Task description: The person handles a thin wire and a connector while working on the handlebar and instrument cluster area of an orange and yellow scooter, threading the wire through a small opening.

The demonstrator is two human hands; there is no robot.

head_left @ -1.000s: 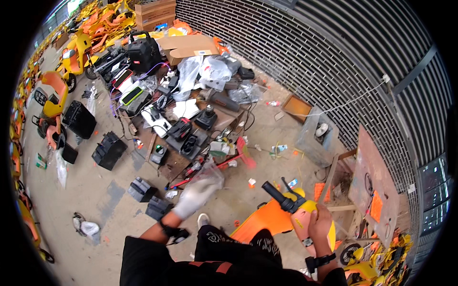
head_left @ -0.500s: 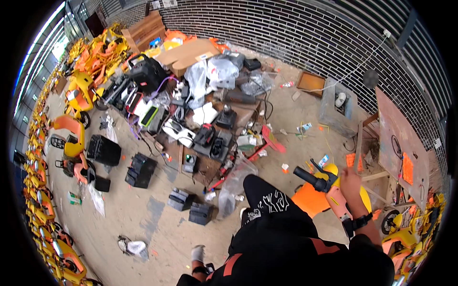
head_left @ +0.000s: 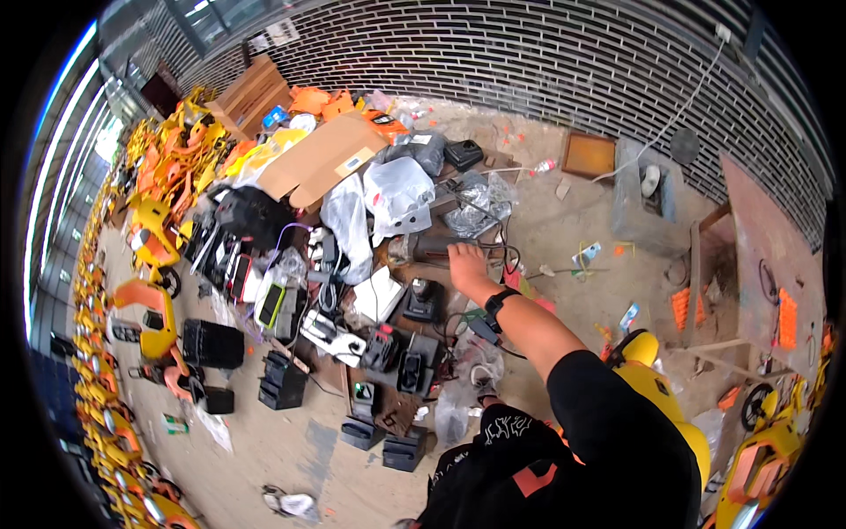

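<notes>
Okay, right hand: bare, palm down (head_left: pixel 469 271), reaching up into the junk pile at the right end of a dark cylindrical tool (head_left: pixel 430 249). Fingers look bent over that end and fairly close together, but honestly can't tell if they've closed on it or are just resting there.
Left hand: can't make it out, so can't tell what its fingers are doing.
Dark tool: lying on its side in the upper right part of the pile, with a black cable (head_left: pixel 506 236) looping near the hand.
Wrist: black watch (head_left: pixel 500 302) on the right arm, short black sleeve (head_left: pixel 608 406) above it.
Below the tool: a flat white piece (head_left: pixel 379 295), and just beside it a black device with a stubby post on top (head_left: pixel 424 302).
Above the tool: crumpled clear plastic bags (head_left: pixel 398 196), then a big flap of brown cardboard (head_left: pixel 330 160) further up and left.
Pile, left side: a handheld thing with a lime green edge (head_left: pixel 270 305).
Floor: two dark blocks (head_left: pixel 404 450) near the person's legs, plus a black box (head_left: pixel 212 344) further left.
Right side: yellow bodywork (head_left: pixel 648 388) partly behind the sleeve.
Back: grey brick-pattern wall (head_left: pixel 529 62), with a shallow wooden tray (head_left: pixel 589 156) near its foot.
</notes>
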